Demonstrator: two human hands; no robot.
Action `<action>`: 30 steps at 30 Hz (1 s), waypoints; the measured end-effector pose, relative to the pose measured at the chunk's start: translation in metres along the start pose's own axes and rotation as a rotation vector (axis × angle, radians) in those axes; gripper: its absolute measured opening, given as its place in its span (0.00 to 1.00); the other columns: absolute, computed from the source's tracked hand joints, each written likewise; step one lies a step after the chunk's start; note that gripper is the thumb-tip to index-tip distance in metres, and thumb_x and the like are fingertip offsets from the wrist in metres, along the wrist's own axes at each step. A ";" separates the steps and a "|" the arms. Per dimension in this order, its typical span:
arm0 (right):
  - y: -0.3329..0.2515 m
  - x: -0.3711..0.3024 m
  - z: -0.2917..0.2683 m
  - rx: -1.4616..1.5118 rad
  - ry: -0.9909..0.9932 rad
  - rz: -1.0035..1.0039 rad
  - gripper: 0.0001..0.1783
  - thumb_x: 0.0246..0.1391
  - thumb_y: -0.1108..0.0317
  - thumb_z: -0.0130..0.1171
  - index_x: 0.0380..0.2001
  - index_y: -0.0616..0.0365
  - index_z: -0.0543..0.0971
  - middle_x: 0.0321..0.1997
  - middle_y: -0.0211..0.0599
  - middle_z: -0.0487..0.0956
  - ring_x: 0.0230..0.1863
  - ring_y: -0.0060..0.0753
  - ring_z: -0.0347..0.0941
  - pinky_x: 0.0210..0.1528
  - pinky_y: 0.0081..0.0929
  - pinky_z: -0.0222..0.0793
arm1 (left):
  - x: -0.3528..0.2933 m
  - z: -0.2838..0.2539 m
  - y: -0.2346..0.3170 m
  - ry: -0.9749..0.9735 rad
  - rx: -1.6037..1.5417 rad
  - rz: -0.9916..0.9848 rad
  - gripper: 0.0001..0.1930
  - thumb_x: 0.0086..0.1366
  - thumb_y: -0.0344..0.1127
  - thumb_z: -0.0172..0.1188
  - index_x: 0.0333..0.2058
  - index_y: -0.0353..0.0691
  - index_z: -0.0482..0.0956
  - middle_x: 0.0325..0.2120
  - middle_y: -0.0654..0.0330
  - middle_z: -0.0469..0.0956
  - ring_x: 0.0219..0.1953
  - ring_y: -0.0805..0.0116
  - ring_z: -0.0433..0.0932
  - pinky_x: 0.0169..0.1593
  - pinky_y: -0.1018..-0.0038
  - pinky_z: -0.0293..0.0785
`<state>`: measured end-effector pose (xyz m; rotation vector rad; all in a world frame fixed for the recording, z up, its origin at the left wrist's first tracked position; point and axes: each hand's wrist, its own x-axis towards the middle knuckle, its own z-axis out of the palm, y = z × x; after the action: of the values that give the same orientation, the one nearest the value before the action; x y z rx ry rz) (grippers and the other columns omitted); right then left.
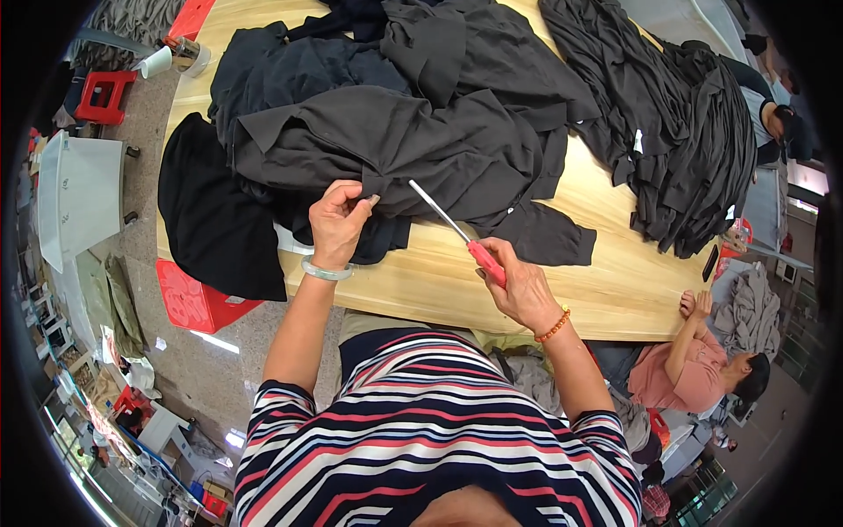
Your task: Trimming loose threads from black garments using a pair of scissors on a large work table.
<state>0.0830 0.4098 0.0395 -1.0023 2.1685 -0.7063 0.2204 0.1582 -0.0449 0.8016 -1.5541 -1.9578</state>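
Note:
My right hand (518, 285) grips the red handle of a screwdriver (452, 227). Its bare metal shaft points up and left toward a dark grey garment (351, 132), which lies heaped on the wooden table. Close to that garment's near edge, my left hand (338, 220) is closed in a pinch, thumb against forefinger. What sits between those fingertips is too small to make out. A pale bangle (327, 270) circles my left wrist, and an orange bead bracelet (553, 325) my right. Beside my left hand, a black garment (206, 202) hangs over the table's left edge.
A stack of dark garments (685, 132) covers the table's right side. Navy clothing (299, 70) lies behind the grey garment. Below the left edge is a red plastic stool (198, 299). A co-worker in a pink shirt (676, 369) sits at the right end, near a phone (710, 263).

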 end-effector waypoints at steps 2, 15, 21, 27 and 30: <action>-0.002 0.002 -0.002 -0.048 -0.088 -0.022 0.19 0.54 0.68 0.58 0.49 0.54 0.67 0.28 0.44 0.78 0.30 0.50 0.76 0.32 0.38 0.70 | 0.000 0.000 -0.001 -0.002 0.019 0.055 0.06 0.55 0.16 0.59 0.33 0.27 0.76 0.34 0.63 0.73 0.28 0.80 0.71 0.32 0.85 0.69; -0.017 -0.003 -0.013 -0.250 -0.209 -0.058 0.10 0.53 0.66 0.58 0.37 0.54 0.73 0.21 0.43 0.77 0.22 0.49 0.74 0.27 0.39 0.68 | -0.001 0.005 0.015 -0.050 0.430 0.255 0.06 0.52 0.17 0.59 0.31 0.31 0.77 0.28 0.63 0.75 0.25 0.81 0.69 0.28 0.85 0.65; -0.016 -0.004 -0.017 -0.167 -0.195 -0.046 0.10 0.52 0.68 0.57 0.38 0.55 0.73 0.24 0.41 0.79 0.25 0.47 0.75 0.29 0.38 0.69 | -0.005 -0.012 0.011 -0.035 0.420 -0.059 0.13 0.50 0.22 0.64 0.37 0.32 0.77 0.30 0.62 0.75 0.25 0.77 0.69 0.27 0.82 0.65; -0.015 -0.007 -0.014 -0.142 -0.173 -0.033 0.12 0.51 0.70 0.57 0.41 0.55 0.72 0.28 0.39 0.80 0.28 0.46 0.76 0.31 0.36 0.70 | -0.007 -0.035 0.000 -0.043 1.023 0.495 0.15 0.50 0.21 0.62 0.38 0.36 0.75 0.36 0.55 0.74 0.37 0.57 0.71 0.39 0.71 0.69; -0.014 -0.005 -0.015 -0.143 -0.159 -0.031 0.13 0.51 0.70 0.57 0.41 0.55 0.72 0.27 0.40 0.79 0.28 0.46 0.76 0.31 0.36 0.70 | 0.002 -0.028 0.022 -0.092 1.019 0.553 0.11 0.49 0.21 0.61 0.33 0.36 0.75 0.35 0.53 0.74 0.39 0.52 0.71 0.41 0.66 0.69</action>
<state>0.0808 0.4084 0.0605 -1.1288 2.0909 -0.4733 0.2396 0.1333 -0.0285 0.5186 -2.5070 -0.7494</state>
